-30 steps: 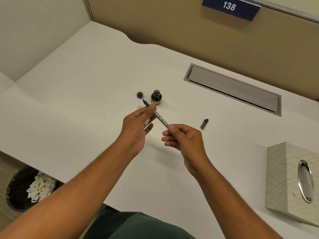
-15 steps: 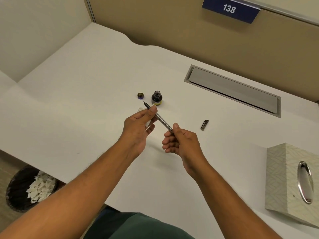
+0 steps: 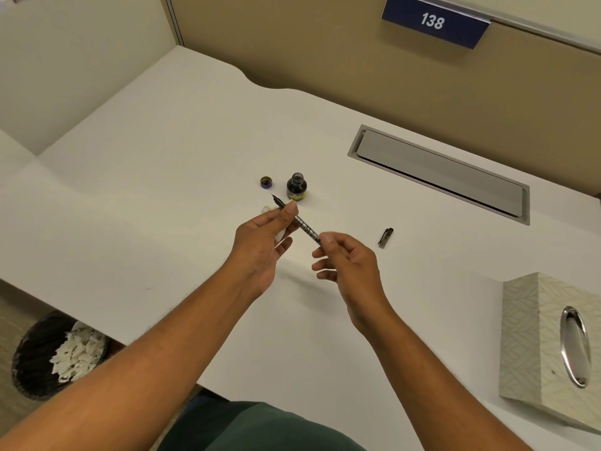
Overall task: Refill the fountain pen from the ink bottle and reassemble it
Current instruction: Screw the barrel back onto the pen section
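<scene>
I hold the fountain pen (image 3: pixel 304 226) above the white desk (image 3: pixel 162 196), nib pointing up and left toward the ink bottle. My left hand (image 3: pixel 263 245) pinches the pen near the nib end. My right hand (image 3: pixel 348 265) grips the barrel's rear end with thumb and forefinger. The open ink bottle (image 3: pixel 296 187) stands just beyond the nib, its cap (image 3: pixel 266 182) lying to its left. The pen's cap (image 3: pixel 386 237) lies on the desk to the right of my hands. A crumpled white tissue (image 3: pixel 270 210) shows partly behind my left fingers.
A patterned tissue box (image 3: pixel 536 340) stands at the right edge. A grey cable flap (image 3: pixel 439 170) is set into the desk behind. A waste bin (image 3: pixel 55 353) with paper scraps sits on the floor at lower left. A partition with a "138" sign (image 3: pixel 432 22) rises behind.
My right hand's fingers have shifted around the pen's rear end, thumb and forefinger turning on the barrel. The left hand and pen have stayed almost in place.
</scene>
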The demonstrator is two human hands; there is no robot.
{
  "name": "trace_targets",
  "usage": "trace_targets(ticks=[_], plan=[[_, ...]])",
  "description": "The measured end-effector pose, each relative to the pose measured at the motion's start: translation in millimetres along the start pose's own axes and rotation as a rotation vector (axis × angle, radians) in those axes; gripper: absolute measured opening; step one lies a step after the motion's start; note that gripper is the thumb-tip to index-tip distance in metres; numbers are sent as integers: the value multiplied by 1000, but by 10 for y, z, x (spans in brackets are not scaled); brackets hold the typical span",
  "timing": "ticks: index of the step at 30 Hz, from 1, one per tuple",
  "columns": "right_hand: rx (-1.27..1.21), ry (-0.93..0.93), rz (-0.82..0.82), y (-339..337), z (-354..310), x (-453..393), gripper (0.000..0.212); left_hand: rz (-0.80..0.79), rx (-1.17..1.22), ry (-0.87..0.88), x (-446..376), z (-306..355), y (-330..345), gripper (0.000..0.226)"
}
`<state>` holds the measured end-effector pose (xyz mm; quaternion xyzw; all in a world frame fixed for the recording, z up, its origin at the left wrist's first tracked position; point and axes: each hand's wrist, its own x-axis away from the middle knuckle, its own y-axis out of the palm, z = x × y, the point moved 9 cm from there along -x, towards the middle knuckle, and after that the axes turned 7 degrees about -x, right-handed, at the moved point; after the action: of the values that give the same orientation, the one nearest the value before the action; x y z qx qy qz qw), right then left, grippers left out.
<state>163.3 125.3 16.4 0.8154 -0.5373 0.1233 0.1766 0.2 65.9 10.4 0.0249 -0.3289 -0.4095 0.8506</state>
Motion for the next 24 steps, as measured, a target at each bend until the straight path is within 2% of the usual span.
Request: trace_targets(ticks=[4, 8, 11, 14, 17, 20, 22, 24], plan=[[43, -54, -14, 20, -49, -6, 10, -8, 5, 7, -3, 8, -6, 27], [32, 19, -47, 55, 20, 5, 34, -22, 2, 9, -2, -3, 7, 24], [46, -27, -19, 32, -7, 6, 18, 3, 11, 11, 1, -3, -11, 19], [61, -95, -5, 21, -52, 3, 6, -7, 5, 21, 5, 6, -6, 26], [60, -57, -38, 57, -4, 15, 21, -25, -4, 25, 4, 1, 8, 28], [84, -10, -71, 75, 36, 23, 32, -19, -18, 25, -8, -23, 7, 21], [130, -51, -54, 65, 13, 22, 25, -11, -18, 22, -7, -41, -8, 16], [176, -140, -8, 43, -61, 21, 12, -14, -21, 21, -2, -52, -11, 21]])
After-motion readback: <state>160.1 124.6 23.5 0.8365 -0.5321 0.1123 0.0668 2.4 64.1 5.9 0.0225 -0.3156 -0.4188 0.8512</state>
